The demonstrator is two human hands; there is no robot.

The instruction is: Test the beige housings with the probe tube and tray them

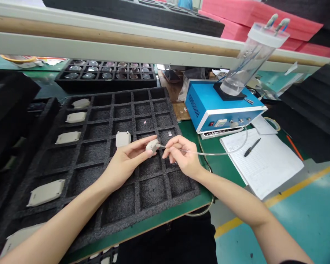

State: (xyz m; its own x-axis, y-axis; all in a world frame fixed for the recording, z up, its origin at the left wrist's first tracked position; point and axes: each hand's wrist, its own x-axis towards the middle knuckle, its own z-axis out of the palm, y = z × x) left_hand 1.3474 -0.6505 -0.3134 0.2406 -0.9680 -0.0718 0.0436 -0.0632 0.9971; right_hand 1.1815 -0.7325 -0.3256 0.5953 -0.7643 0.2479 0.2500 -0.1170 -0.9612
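Between the thumb and fingers of my left hand [132, 154] is a small beige plastic casing [152, 146], tilted on edge above the foam tray. My right hand [183, 154] pinches a thin pen-like nozzle [162, 146], whose tip meets or nearly meets the casing's right side. From it a clear tube [222, 154] runs right to a blue machine [225, 104]. Below both hands lies the black foam tray [137, 200], divided into square compartments. Beige casings sit in its left column, and another casing [123, 139] rests just beyond my left hand. Tiny pieces lie in two compartments near my right hand.
A clear cylinder [244, 62] stands on the blue machine. Papers [264, 161] with a black pen [252, 147] lie right of the tray. Behind it is another tray [106, 84] of glossy dark parts. A shelf edge [112, 47] crosses overhead; stacked black foam [8, 121] stands left.
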